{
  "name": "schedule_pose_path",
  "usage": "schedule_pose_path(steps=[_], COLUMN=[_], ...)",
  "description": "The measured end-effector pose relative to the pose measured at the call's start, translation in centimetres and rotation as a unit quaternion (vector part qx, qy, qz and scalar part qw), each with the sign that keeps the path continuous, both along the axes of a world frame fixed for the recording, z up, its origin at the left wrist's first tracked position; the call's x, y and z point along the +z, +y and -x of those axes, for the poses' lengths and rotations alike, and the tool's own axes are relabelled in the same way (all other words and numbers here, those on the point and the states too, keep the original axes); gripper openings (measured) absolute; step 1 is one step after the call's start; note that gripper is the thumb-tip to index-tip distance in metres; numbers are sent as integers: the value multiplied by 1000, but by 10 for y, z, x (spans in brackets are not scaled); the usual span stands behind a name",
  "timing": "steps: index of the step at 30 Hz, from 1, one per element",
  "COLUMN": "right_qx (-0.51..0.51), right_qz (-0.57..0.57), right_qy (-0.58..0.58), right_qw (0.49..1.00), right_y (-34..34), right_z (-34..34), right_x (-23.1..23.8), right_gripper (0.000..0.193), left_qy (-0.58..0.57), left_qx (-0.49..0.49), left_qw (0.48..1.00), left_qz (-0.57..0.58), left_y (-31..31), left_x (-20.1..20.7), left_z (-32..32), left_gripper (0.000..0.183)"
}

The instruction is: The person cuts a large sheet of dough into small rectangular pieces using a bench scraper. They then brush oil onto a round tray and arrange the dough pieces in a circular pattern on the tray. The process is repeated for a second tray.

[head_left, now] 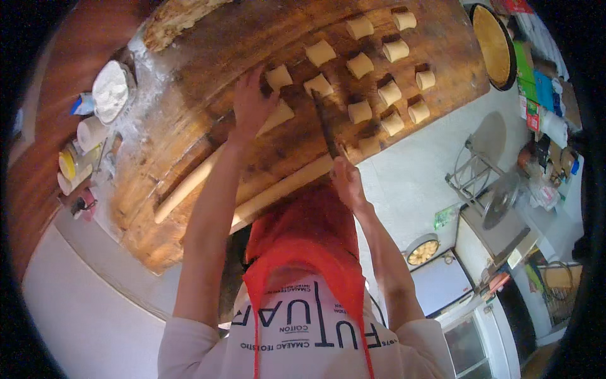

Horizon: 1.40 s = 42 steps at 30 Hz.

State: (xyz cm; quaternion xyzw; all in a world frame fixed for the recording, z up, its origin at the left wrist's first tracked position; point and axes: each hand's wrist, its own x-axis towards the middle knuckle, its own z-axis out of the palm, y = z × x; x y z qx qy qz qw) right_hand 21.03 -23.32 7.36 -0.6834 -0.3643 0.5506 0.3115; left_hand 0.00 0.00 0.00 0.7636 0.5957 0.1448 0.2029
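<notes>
At the left of the frame — 1 container of white powder [110, 91], set near the edge of a wooden tabletop [208, 85] that bears a white dusting. Upper left: 1 rough tan mass [180, 22], kind unclear. Left of centre: 1 slim upper dough rope [192, 186], lying aslant and running up to the left forearm.

Upper centre: 1 left hand [254, 104], lowered over the wood, its fingers just beside a cut piece; whether they pinch anything, cannot tell. Centre: 1 lower dough rope [284, 189], lying along the near edge, in front of a red apron [303, 230]. Right of it: 1 knife [326, 132], dark-bladed, tip near another piece, and 1 right hand [346, 180], fingers closed around the handle.

Upper centre to upper right: at least 12 cut dough pieces [360, 65], short and stubby, in loose rows — set apart. Lower right: 1 round tray [411, 245] of pale pieces. Upper right: 1 round dark-rimmed pan [493, 47], yellowish inside.
</notes>
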Motion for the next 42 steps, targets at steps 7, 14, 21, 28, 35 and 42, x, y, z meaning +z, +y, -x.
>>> schedule_pose_path(steps=[7,14,21,28,35,42], right_qx=[147,136,159,224,170,227], right_qz=[35,-19,0,40,19,111], right_qy=[-58,-200,-183,-185,-163,-189], right_qw=[987,970,970,956,972,949], right_y=[71,54,103,60,48,87], right_z=[71,91,104,115,136,146], right_x=[22,24,-31,-1,14,-6], right_gripper=[52,52,52,52,52,52], left_qy=[-73,-71,-34,-65,-63,-22], left_qx=[90,125,106,98,108,86], left_qw=[987,988,992,989,989,994], left_qz=[111,62,-53,88,75,59], left_y=[-79,-83,-80,-93,-102,-95], left_x=[7,-10,-12,3,-17,14], left_z=[39,28,23,71,82,78], left_gripper=[31,26,31,36,33,31])
